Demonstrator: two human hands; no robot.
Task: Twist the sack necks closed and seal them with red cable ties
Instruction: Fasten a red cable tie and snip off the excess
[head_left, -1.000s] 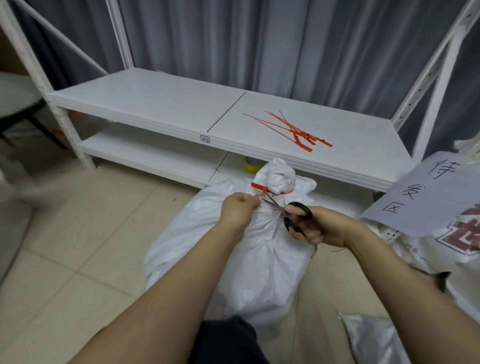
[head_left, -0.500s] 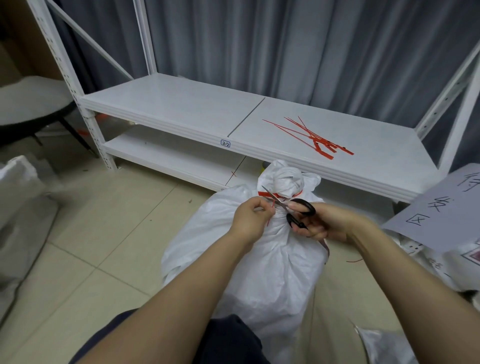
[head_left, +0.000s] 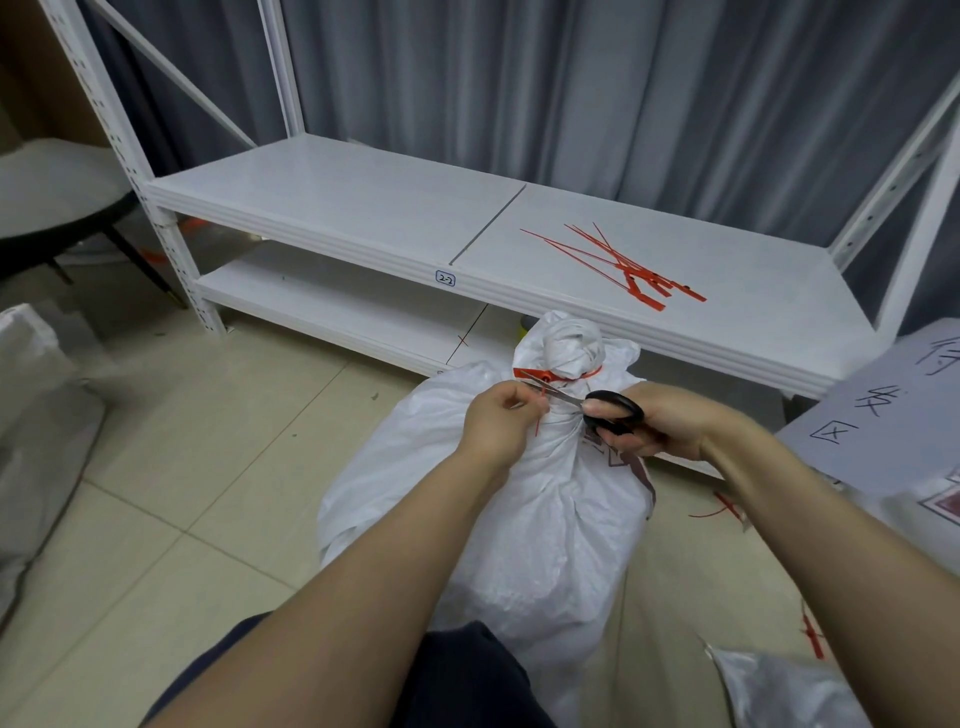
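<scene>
A full white sack (head_left: 524, 514) stands on the floor in front of me, its neck (head_left: 570, 345) twisted into a knob. A red cable tie (head_left: 540, 375) circles the neck. My left hand (head_left: 501, 420) pinches the tie's loose red tail, which hangs down beside my fingers. My right hand (head_left: 655, 423) grips black-handled scissors (head_left: 613, 411), whose blades point left and reach the tail just below the tie's head. Several spare red cable ties (head_left: 631, 267) lie in a loose bunch on the white shelf (head_left: 363, 208).
A white metal rack with a lower shelf (head_left: 322, 301) stands against grey curtains. A paper sign (head_left: 883, 410) with handwriting sits at the right over another sack. Cut red tie ends (head_left: 722, 509) lie on the tiled floor. Another white sack (head_left: 31, 415) is at the left, a chair (head_left: 57, 197) behind it.
The view has swung left and back a little. The scissor blades have come onto the tie's tail, which my left hand keeps pinching.
</scene>
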